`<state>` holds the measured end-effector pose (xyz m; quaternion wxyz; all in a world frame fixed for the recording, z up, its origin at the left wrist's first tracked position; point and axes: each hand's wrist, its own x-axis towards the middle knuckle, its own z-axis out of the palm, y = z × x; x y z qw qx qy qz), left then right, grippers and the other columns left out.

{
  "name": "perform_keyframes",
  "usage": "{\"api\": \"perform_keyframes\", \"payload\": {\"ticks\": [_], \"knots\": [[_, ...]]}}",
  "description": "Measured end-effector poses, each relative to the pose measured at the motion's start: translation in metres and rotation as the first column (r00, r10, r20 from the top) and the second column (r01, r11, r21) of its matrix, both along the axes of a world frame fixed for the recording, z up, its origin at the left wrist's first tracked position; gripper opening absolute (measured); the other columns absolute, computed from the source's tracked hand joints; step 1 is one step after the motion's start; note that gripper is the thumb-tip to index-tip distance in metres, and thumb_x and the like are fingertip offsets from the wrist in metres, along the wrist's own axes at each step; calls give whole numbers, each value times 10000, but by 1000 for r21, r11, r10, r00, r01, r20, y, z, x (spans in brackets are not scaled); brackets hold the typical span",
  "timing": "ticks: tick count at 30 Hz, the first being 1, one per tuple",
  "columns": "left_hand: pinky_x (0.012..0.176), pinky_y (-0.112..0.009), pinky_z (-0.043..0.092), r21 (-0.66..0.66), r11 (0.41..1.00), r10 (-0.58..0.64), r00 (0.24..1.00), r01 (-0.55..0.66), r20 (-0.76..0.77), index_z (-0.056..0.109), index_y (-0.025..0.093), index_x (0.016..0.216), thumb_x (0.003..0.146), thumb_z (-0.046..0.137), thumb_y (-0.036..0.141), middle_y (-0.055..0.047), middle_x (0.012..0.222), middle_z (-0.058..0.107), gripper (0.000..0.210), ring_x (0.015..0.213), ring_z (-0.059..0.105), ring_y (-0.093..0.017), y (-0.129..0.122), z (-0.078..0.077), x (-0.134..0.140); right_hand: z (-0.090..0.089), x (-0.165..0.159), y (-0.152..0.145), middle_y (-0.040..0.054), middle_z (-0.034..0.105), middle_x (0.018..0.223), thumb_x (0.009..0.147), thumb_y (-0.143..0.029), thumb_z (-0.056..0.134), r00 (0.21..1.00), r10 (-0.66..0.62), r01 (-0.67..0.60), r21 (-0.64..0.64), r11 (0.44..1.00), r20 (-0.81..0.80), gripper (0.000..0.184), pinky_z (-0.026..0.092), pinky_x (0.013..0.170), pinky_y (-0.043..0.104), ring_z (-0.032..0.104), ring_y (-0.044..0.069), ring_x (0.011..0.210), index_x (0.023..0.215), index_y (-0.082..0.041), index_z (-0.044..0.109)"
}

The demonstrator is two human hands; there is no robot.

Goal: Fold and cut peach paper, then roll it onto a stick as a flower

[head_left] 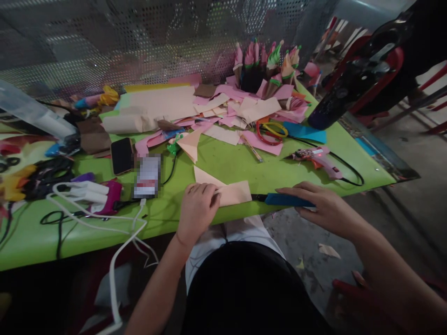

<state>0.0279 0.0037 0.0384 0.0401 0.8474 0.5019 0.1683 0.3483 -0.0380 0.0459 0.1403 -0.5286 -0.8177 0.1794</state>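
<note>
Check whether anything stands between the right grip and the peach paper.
Only the blue-and-black tool held in the right grip; its black end sits at the right edge of the peach paper. Nothing else visible stands between.

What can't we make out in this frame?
All head view:
Pale peach paper strip: partly covered by the left hand.
Flat blue tool with a black tip: rear end hidden by the right hand; tip-paper contact too small to tell.
Rectangular device with a white screen: details pixelated.
Thick white cable: cut off by bottom edge.
</note>
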Motion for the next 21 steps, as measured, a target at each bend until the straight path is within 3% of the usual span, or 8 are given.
{"api": "perform_keyframes", "payload": {"ticks": [4, 8, 14, 17, 21], "knots": [[928, -424, 452, 43, 999, 22, 998, -20, -50, 607, 186, 970, 906, 576, 202, -64, 977, 678, 72, 952, 616, -241, 4, 0, 5, 1, 2, 1, 59, 657, 1002, 811, -139, 480, 999, 32, -33, -20, 999, -23, 532, 545, 729, 342, 672, 216, 845, 1285, -339, 615], [984, -448, 462, 98, 995, 33, 999, -29, -32, 592, 188, 1169, 904, 568, 149, -121, 1204, 604, 268, 1166, 546, -283, 1, -6, 11, -2, 3, 1, 64, 650, 1006, 792, -109, 473, 999, 38, -38, -42, 998, -20, 584, 541, 721, 336, 665, 212, 846, 1313, -341, 597], [945, -372, 529, -20, 994, -105, 994, 106, 22, 619, 193, 1155, 939, 426, 68, -92, 1207, 617, 315, 1124, 584, -215, -7, -19, 12, -4, 3, 0, 67, 634, 1039, 791, -131, 478, 1000, 19, -20, -52, 998, -9, 586, 550, 728, 344, 663, 219, 864, 1316, -363, 595], [1019, -416, 501, -51, 985, -164, 986, 164, 16, 580, 212, 1276, 953, 429, 118, -101, 1319, 586, 369, 1229, 546, -228, -12, -19, 10, -4, 3, -1, 67, 631, 1042, 794, -140, 479, 1000, 10, -11, -53, 999, -10, 578, 549, 724, 343, 660, 217, 856, 1310, -371, 599], [1126, -500, 389, -68, 963, -265, 961, 260, -81, 473, 316, 1427, 956, 524, 348, -80, 1544, 410, 474, 1447, 341, -295, -18, -20, 10, -7, 3, -3, 68, 626, 1042, 804, -144, 478, 1000, 10, -10, -32, 999, -16, 566, 539, 730, 344, 655, 220, 863, 1309, -367, 599]]}}
